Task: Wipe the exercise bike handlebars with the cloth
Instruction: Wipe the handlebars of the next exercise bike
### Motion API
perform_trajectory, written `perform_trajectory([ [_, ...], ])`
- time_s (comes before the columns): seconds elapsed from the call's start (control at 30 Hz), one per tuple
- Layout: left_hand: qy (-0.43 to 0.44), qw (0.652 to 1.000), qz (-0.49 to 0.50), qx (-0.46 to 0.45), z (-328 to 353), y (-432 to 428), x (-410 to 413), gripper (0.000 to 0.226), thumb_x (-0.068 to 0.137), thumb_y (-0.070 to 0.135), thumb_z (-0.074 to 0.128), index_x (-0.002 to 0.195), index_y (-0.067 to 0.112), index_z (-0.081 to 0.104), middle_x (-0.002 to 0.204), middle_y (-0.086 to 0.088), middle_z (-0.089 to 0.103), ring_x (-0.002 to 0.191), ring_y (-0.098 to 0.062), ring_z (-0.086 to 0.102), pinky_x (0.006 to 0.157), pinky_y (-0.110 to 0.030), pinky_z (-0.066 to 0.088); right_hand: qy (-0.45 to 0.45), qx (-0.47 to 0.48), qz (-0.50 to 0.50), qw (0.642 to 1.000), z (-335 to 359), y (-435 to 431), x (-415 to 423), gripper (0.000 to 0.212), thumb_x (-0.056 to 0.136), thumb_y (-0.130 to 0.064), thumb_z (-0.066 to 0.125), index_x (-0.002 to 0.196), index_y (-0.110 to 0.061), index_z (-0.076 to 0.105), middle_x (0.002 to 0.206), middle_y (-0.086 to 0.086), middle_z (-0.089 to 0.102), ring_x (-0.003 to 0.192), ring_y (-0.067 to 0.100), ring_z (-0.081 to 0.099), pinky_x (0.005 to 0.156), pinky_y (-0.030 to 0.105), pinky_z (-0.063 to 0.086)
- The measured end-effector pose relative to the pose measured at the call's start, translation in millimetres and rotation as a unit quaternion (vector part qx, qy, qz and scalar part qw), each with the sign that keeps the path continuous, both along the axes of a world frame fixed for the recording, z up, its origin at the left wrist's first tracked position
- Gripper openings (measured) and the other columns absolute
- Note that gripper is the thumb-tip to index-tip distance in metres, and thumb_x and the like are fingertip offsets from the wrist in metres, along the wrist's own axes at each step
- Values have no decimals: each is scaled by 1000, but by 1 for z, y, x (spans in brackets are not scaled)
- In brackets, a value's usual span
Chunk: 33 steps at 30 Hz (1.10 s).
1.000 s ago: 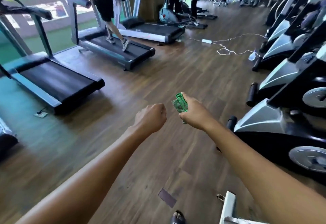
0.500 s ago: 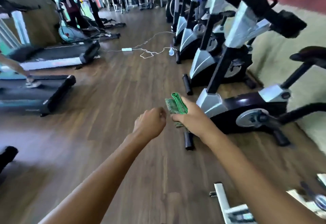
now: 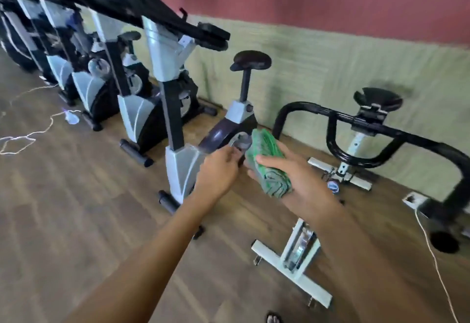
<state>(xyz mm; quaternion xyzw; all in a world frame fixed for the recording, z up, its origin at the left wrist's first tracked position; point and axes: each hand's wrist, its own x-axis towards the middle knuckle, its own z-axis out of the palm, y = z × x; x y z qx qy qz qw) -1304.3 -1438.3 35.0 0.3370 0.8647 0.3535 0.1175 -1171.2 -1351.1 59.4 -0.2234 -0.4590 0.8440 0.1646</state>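
Two bare forearms reach forward from the lower edge of the view over a brown wood-plank floor (image 3: 76, 195). Right hand (image 3: 297, 183): palm turned up, fingers and thumb curled around a folded green striped cloth (image 3: 267, 162), which lies across the palm and rises above the fingertips. Left hand (image 3: 218, 172): back toward the camera, fingers bent loosely inward, tips just beside the near edge of the cloth; whether they touch it cannot be told, and nothing is seen in its grasp. Both hands hang in the air in front of the nearest upright bike.

Right of the hands, a black tubular curved handlebar (image 3: 381, 129) of a white-framed exercise bike (image 3: 300, 254) sweeps across the view, well apart from the cloth. Its black saddle (image 3: 377, 99) sits behind the bar, near the wall, and the white cross-shaped base stands on the floor beneath the right forearm.

Left and behind, a row of grey-and-black upright exercise bikes (image 3: 142, 114) recedes along the wall, each with a black mast and console arm; the nearest one carries a black round saddle (image 3: 250, 59) on a dark post. A white cable (image 3: 28, 134) loops over the floor at far left, and a second thin white cord (image 3: 432, 254) trails across the floor at far right. The wall behind is pale green below (image 3: 318, 63) and dull red above. Edges of the picture are blurred.
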Motion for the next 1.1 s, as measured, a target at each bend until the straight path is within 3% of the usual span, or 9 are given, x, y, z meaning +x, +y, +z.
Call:
perform_trajectory([
  [0.27, -220, 970, 34, 97, -20, 75, -22, 27, 101, 28, 49, 112, 16, 71, 115, -2, 68, 109, -19, 60, 99, -38, 45, -57, -147, -134, 978, -36, 55, -8, 38, 101, -22, 54, 138, -14, 53, 129, 12, 61, 120, 27, 58, 108, 43, 42],
  [0.37, -321, 943, 22, 85, -28, 95, -36, 19, 99, 26, 53, 108, 16, 66, 108, -5, 65, 98, -18, 60, 81, -31, 47, -77, -144, -151, 975, -41, 56, -30, 24, 103, -25, 51, 126, -21, 56, 110, 2, 65, 102, 18, 62, 111, 42, 38],
  [0.5, -475, 874, 52, 85, -33, 113, -45, 18, 99, 26, 55, 102, 15, 68, 90, -1, 70, 70, -12, 65, 60, -23, 49, -109, -120, -187, 969, -43, 52, -55, 16, 105, -26, 46, 104, -25, 62, 87, -3, 70, 75, 9, 65, 82, 29, 46],
  [0.6, -473, 876, 28, 86, -37, 127, -49, 22, 100, 25, 52, 85, 17, 66, 73, 1, 69, 68, -13, 63, 66, -26, 50, -140, -84, -221, 962, -44, 46, -75, 20, 105, -29, 45, 99, -23, 63, 87, 1, 69, 77, 12, 65, 73, 27, 50],
  [0.7, -457, 885, 11, 82, -42, 137, -51, 24, 98, 27, 51, 81, 17, 64, 78, -5, 67, 76, -21, 64, 77, -33, 49, -195, -43, -250, 947, -39, 41, -90, 25, 103, -36, 49, 97, -18, 66, 91, 5, 71, 89, 21, 68, 88, 37, 54],
  [0.8, -435, 897, -13, 77, -47, 140, -52, 24, 97, 26, 48, 88, 12, 65, 87, -12, 67, 84, -25, 64, 76, -37, 50, -258, 33, -253, 932, -37, 43, -95, 24, 100, -32, 51, 92, -15, 65, 100, 15, 70, 92, 27, 67, 89, 41, 52],
  [0.9, -420, 902, -52, 80, -50, 143, -58, 33, 101, 25, 41, 101, 3, 66, 94, -19, 68, 88, -30, 66, 78, -39, 53, -274, 69, -235, 930, -36, 40, -97, 24, 99, -32, 54, 117, -22, 66, 116, 10, 70, 105, 25, 67, 98, 42, 50],
  [1.0, -422, 901, -55, 82, -54, 150, -63, 40, 102, 29, 41, 106, 0, 67, 98, -21, 70, 91, -34, 68, 86, -44, 54, -283, 70, -225, 930, -39, 42, -96, 53, 99, -32, 54, 150, -34, 39, 134, 4, 60, 121, 24, 58, 108, 44, 43],
  [1.1, -419, 902, -70, 79, -51, 157, -65, 38, 103, 30, 37, 105, 7, 66, 97, -14, 65, 92, -25, 62, 87, -39, 50, -316, 91, -192, 925, -31, 51, -97, 44, 101, -24, 52, 144, -27, 48, 113, 7, 62, 114, 27, 59, 109, 47, 43],
])
